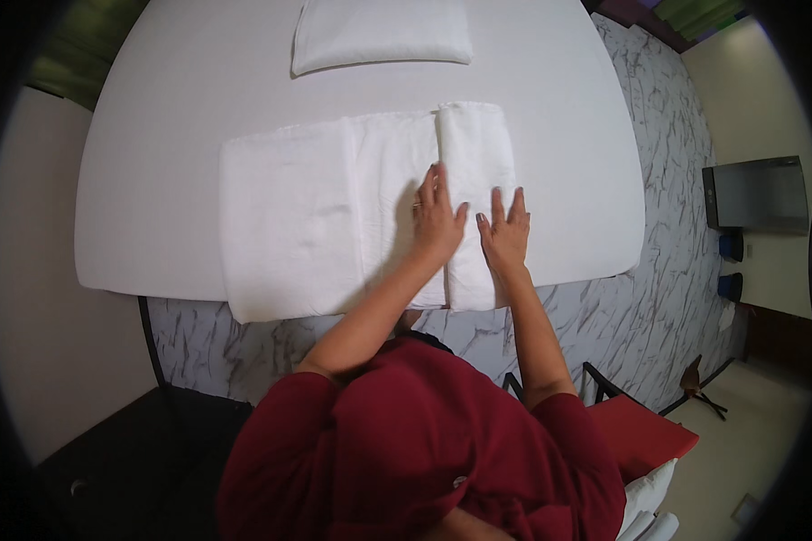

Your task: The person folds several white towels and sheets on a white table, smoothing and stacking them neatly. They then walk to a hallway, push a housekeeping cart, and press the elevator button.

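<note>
A white cloth [291,216] lies spread across the near edge of the bed, its front end hanging slightly over that edge. Its right side is folded over into a narrow raised band [474,149]. My left hand [438,209] rests flat at the inner edge of this band, fingers pointing away from me and grasping nothing. On the band's right part lies my right hand [507,233], palm down with its fingers apart. Beyond the cloth, a folded white piece of fabric [382,37] sits farther up the bed; its far end is cut off by the frame.
The bed [155,203] has a white fitted sheet. Marble-patterned flooring [670,169] runs along its right side and front. At the lower right stands a red-topped seat [639,433] with white fabric [649,490] beside it. A screen [758,195] is at the far right.
</note>
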A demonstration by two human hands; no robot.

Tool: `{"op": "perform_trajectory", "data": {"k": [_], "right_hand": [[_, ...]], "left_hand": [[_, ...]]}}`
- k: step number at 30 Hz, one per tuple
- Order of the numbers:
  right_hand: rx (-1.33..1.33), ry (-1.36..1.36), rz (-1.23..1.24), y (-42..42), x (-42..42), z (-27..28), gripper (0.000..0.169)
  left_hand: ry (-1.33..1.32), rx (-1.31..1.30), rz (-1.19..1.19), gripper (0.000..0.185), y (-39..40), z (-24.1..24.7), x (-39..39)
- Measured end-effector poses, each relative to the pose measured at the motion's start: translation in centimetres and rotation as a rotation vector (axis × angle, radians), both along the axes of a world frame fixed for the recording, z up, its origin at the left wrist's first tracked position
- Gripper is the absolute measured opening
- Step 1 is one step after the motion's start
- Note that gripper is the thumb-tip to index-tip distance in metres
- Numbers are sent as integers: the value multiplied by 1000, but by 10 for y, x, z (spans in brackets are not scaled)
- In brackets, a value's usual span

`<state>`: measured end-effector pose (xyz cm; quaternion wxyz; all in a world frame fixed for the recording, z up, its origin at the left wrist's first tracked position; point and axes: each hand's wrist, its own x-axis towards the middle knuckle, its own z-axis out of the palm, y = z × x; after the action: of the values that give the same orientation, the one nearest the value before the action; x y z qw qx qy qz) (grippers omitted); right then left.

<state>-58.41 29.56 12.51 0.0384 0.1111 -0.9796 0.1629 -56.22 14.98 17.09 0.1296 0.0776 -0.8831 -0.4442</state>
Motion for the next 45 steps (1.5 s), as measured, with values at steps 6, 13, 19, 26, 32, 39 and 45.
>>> {"op": "perform_trajectory", "data": {"k": [6,13,19,26,32,39,45], "right_hand": [[-656,-444,-224,36,11,14,68],[-1116,-906,-9,15,16,88,58],[-710,-795,488,-94,80,144,73],[-668,-527,651,-168,107,152,72],[-272,-182,553,-226,120,76,74],[25,-175,484,-253,128,39,63],[97,-122,491,-260,126,30,60]], "left_hand": [[9,-335,-223,66,24,-35,-4],[-375,292,-113,76,27,-4,9],[-280,854,-89,37,-93,37,31],[-243,1208,90,36,-293,52,161],[-338,1089,355,34,-347,-5,181],[-421,879,433,36,-361,-13,177],[-301,191,493,34,-358,-20,173]]}}
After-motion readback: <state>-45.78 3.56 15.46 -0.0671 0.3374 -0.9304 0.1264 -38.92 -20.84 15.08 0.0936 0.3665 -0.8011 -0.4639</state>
